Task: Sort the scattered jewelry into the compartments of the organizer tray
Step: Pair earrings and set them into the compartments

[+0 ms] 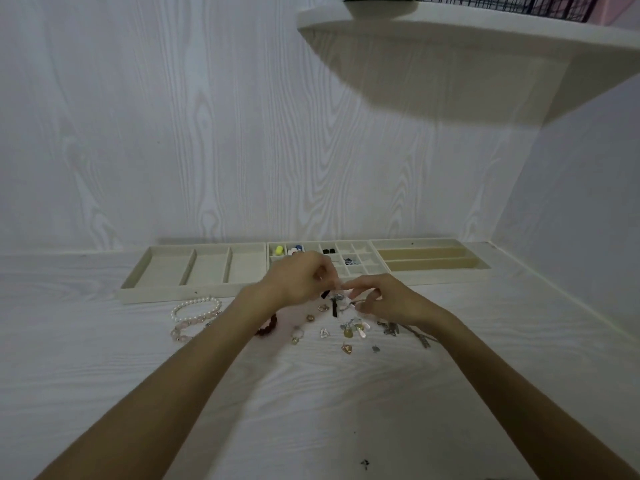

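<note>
Both hands met just in front of organizer tray (214, 293) at table's far edge. Left hand (300, 276) & right hand (388, 296) fingers pinched together on small black-and-silver piece (334, 304); exact grip unclear. Scattered jewelry (349, 332) lay near table's middle, pearl bracelet (196, 308) to left.

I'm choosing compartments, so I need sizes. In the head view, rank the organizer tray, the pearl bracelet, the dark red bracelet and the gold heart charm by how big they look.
1. Organizer tray, by far.
2. Pearl bracelet.
3. Dark red bracelet, though the left arm hides part of it, so this rank is unsure.
4. Gold heart charm, smallest.
</note>
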A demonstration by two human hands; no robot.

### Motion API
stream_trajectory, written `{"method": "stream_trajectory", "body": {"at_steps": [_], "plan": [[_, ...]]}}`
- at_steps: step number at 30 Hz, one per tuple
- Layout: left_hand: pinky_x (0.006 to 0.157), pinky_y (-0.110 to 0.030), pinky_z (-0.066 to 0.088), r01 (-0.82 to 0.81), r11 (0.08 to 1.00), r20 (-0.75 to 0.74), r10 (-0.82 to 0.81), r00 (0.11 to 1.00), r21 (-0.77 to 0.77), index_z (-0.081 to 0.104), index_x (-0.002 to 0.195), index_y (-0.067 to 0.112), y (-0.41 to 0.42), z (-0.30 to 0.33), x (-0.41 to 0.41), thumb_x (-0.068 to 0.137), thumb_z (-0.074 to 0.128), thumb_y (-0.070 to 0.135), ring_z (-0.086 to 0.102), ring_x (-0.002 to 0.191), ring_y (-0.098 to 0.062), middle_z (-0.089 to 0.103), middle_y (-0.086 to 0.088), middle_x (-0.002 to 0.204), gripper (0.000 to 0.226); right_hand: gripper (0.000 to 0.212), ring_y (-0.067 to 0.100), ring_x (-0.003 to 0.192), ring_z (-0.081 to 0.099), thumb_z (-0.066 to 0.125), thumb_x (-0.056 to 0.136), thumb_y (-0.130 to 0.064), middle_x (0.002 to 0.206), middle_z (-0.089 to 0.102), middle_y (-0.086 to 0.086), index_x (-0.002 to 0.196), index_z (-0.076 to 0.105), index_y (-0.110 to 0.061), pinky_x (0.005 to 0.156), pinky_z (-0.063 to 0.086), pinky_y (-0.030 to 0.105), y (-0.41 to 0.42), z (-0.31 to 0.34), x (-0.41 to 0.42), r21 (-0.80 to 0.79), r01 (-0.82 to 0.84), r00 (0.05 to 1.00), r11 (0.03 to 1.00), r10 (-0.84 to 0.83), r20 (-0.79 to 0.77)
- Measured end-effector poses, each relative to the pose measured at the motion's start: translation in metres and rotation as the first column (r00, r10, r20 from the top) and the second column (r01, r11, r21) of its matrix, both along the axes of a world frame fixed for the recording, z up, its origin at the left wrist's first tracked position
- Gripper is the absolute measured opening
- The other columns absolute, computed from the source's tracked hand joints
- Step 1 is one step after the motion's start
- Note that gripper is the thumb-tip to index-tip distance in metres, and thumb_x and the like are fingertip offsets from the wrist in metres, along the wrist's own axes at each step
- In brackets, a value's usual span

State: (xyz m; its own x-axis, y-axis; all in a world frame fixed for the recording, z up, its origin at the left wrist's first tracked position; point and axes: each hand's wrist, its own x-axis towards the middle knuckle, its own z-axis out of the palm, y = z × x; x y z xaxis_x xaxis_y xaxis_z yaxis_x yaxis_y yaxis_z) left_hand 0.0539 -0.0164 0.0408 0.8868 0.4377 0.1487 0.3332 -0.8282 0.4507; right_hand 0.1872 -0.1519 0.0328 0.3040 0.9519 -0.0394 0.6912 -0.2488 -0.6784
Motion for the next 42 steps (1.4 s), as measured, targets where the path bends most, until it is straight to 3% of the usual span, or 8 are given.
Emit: {"method": "stream_trajectory", "body": {"at_steps": [4,10,16,23,25,30,38,42], "plan": [[0.086,-0.035,0.052,-0.007,0.991,0.102,0.02,0.995,-0.131,0.066,0.091,0.025,0.003,0.015,-0.003,0.089,0.061,0.037,0.066,0.087,-0.008,0.072,0.009,0.086,0.014,0.056,0.009,0.087,0.063,0.074,0.08,-0.017,0.119,0.058,-0.005,0.13,0.051,-0.028,0.081,0.047,0.018,-0.001,0.006,-0.01,-0.042,-0.031,0.975,0.999,0.021,-0.223],[0.085,-0.039,0.053,0.003,0.981,0.214,0.039,0.976,-0.194,0.064,0.081,0.03,0.011,0.04,-0.012,0.088,0.063,0.03,0.067,0.078,-0.007,0.07,0.014,0.074,0.007,0.039,0.008,0.106,0.06,0.072,0.081,-0.031,0.121,0.061,-0.007,0.117,0.061,-0.025,0.082,0.046,0.02,0.007,0.016,-0.014,0.053,-0.02,0.954,0.998,0.035,-0.296],[0.088,-0.04,0.053,0.017,0.977,0.33,0.056,0.942,-0.214,0.067,0.081,0.03,0.026,0.05,-0.009,0.087,0.066,0.031,0.067,0.078,-0.004,0.071,0.013,0.074,0.006,0.035,0.002,0.078,0.064,0.068,0.084,-0.028,0.1,0.071,-0.004,0.119,0.063,-0.023,0.068,0.046,0.017,0.024,0.034,-0.006,0.207,0.055,0.92,0.977,0.031,-0.391],[0.069,-0.008,0.048,0.058,0.945,0.452,0.1,0.886,-0.322,0.073,0.088,0.017,0.037,0.055,0.014,0.086,0.067,0.024,0.065,0.069,0.001,0.07,0.013,0.07,0.009,0.018,-0.001,0.065,0.063,0.07,0.083,-0.025,0.075,0.073,-0.008,0.097,0.075,-0.015,0.064,0.048,0.013,0.05,0.051,0.017,0.28,0.06,0.966,0.958,0.015,-0.259],[0.068,-0.007,0.048,0.059,0.938,0.473,0.118,0.873,-0.342,0.074,0.088,0.016,0.04,0.054,0.023,0.085,0.068,0.024,0.067,0.07,-0.003,0.072,0.008,0.074,0.011,0.014,0.001,0.069,0.064,0.069,0.084,-0.027,0.079,0.074,-0.005,0.092,0.076,-0.018,0.069,0.049,0.014,0.053,0.053,0.031,0.308,0.077,0.979,0.948,-0.013,-0.204],[0.06,-0.009,0.047,0.057,0.91,0.54,0.193,0.819,-0.411,0.072,0.086,0.019,0.045,0.047,0.049,0.083,0.07,0.024,0.069,0.068,-0.005,0.073,0.005,0.077,0.006,0.017,-0.002,0.063,0.059,0.062,0.09,-0.023,0.085,0.072,-0.007,0.1,0.073,-0.017,0.055,0.041,0.005,0.055,0.06,0.063,0.287,0.086,0.991,0.954,-0.054,-0.118],[0.072,-0.026,0.056,-0.065,0.891,0.512,0.316,0.799,-0.45,0.072,0.077,0.025,0.061,0.011,0.094,0.08,0.074,0.025,0.069,0.069,-0.006,0.072,0.005,0.072,0.004,0.015,-0.002,0.059,0.063,0.069,0.084,-0.021,0.083,0.074,0.0,0.095,0.074,-0.013,0.049,0.039,0.005,0.074,0.037,0.097,0.259,0.206,0.964,0.944,-0.151,-0.216],[0.068,-0.015,0.05,-0.165,0.912,0.443,0.334,0.832,-0.376,0.074,0.083,0.023,0.066,0.0,0.109,0.081,0.073,0.026,0.065,0.068,0.003,0.07,0.009,0.072,0.004,0.019,-0.001,0.055,0.061,0.069,0.084,-0.019,0.08,0.073,0.005,0.097,0.074,-0.006,0.048,0.038,0.004,0.083,0.021,0.107,0.249,0.227,0.965,0.941,-0.183,-0.19]]}}
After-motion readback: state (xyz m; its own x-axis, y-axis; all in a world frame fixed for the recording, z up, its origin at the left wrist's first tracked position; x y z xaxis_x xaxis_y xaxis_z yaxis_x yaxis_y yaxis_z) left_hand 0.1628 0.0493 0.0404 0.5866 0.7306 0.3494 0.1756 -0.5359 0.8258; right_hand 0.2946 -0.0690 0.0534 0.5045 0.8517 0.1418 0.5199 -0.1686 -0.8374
